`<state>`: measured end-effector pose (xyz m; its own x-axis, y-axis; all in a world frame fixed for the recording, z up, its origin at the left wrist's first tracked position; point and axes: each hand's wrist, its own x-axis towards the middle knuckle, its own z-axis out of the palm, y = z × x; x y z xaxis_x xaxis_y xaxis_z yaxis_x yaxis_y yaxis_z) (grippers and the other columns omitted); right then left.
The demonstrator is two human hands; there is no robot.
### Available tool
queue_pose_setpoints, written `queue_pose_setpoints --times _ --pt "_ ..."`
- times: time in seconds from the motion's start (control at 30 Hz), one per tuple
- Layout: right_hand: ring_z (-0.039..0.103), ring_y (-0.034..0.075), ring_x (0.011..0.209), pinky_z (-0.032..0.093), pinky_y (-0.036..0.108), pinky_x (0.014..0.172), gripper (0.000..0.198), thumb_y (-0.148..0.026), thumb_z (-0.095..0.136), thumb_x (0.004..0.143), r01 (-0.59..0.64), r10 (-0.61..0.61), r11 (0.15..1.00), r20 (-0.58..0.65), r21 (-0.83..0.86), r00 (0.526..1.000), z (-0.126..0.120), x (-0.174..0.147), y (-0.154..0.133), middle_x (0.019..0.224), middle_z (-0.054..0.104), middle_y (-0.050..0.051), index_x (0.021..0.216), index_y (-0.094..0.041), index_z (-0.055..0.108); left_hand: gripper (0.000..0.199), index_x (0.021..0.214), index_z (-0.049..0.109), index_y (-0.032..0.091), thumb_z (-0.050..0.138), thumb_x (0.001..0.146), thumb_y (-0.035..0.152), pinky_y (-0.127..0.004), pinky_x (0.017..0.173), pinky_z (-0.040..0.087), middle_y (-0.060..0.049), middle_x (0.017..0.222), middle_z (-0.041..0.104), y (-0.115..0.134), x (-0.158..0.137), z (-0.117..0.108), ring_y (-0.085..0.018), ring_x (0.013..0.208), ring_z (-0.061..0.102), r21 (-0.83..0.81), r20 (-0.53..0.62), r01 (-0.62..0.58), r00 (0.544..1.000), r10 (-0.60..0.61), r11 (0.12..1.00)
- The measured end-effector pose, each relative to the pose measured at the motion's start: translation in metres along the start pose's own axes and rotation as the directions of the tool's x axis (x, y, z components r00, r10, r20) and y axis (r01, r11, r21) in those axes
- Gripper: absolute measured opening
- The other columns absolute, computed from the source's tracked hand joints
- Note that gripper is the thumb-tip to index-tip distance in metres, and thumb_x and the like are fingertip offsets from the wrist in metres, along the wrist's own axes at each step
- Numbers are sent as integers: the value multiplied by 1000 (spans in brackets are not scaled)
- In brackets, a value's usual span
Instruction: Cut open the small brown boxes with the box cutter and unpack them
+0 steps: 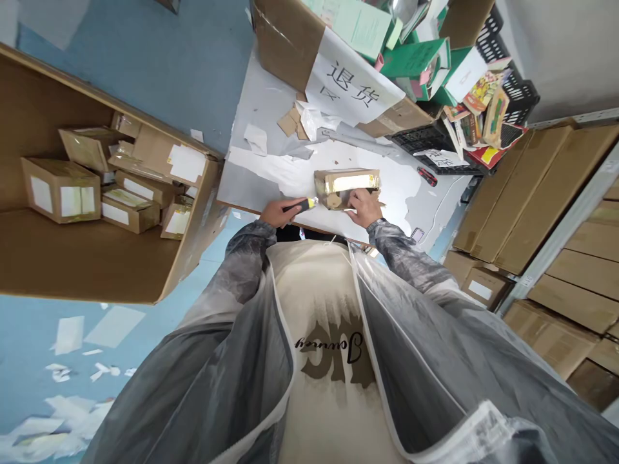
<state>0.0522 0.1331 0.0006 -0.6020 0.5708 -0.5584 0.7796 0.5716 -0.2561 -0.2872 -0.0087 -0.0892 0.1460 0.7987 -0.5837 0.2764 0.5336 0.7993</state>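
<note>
On the white tabletop before me rests a small cardboard box (325, 187) with a white label and shiny tape; its near side looks torn. My right hand (366, 207) is at the right part of that side, its curled fingers gripping the cardboard. My left hand (279, 212) is closed around a black-and-yellow box cutter (305, 205), held just left of the box. The cutter's tip points right, toward the box's near left corner; whether it touches is unclear.
A large carton (169, 129) at left holds several small boxes. At the back stands a paper-labelled carton (285, 45) of green packages. A black crate (423, 145) holds books. A red-and-black cutter (427, 176) and paper scraps (256, 138) lie on the table. Shelved cartons (517, 193) stand right.
</note>
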Motion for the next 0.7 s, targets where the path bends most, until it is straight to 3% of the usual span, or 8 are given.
queue_pose_setpoints --times 0.13,0.23,0.3,0.33,0.4,0.5,0.6,0.7 --pt "67 40 127 61 59 119 44 -51 52 122 -155 167 983 -114 102 979 0 -19 -4 125 72 18 113 -24 85 83 188 62 16 45 121 64 -36 87 62 -19 113 89 -26 -4 13 -34 95 82 229 -181 115 981 -74 967" --pt "68 42 126 63 62 117 47 -58 53 120 -453 485 874 -307 173 819 7 -18 1 129 71 22 127 -21 82 79 195 51 18 48 121 47 -43 101 61 -28 145 81 -31 9 31 -43 126 77 441 -157 157 983 -96 884" --pt "68 47 132 63 69 118 64 -66 69 112 -570 599 796 -391 203 698 12 -13 12 144 68 31 148 -13 74 81 198 44 23 48 119 36 -48 109 60 -28 158 73 -29 19 43 -45 138 71 489 -143 160 984 -102 857" --pt "68 49 136 62 70 119 76 -67 75 108 -593 619 779 -392 203 680 15 -9 18 152 65 35 158 -10 67 82 199 43 26 48 118 33 -50 112 59 -27 161 69 -26 24 48 -46 142 68 497 -155 170 982 -106 851" --pt "69 49 141 64 67 119 89 -63 80 105 -608 634 772 -294 186 715 18 0 32 160 63 37 170 -7 56 85 199 44 29 54 115 30 -54 119 56 -26 166 62 -18 31 55 -46 149 62 495 -186 194 976 -115 847" --pt "74 44 138 66 59 119 73 -48 75 109 -609 629 771 -73 189 774 18 15 50 152 74 31 168 -8 59 84 192 56 26 68 110 33 -60 131 47 -27 177 54 0 36 62 -49 160 52 483 -233 235 963 -135 844" --pt "76 45 133 65 58 119 49 -47 64 114 -587 608 778 -31 224 793 19 22 61 140 83 26 151 -16 71 79 186 62 18 72 112 44 -69 139 40 -32 185 50 25 38 72 -55 170 44 409 -373 300 917 -143 862" --pt "77 47 126 67 59 112 41 -53 59 116 -528 554 797 -8 291 832 26 19 68 132 86 24 138 -22 75 75 189 58 16 56 121 46 -62 142 44 -28 176 64 48 45 86 -44 169 55 272 -413 223 906 -95 936"
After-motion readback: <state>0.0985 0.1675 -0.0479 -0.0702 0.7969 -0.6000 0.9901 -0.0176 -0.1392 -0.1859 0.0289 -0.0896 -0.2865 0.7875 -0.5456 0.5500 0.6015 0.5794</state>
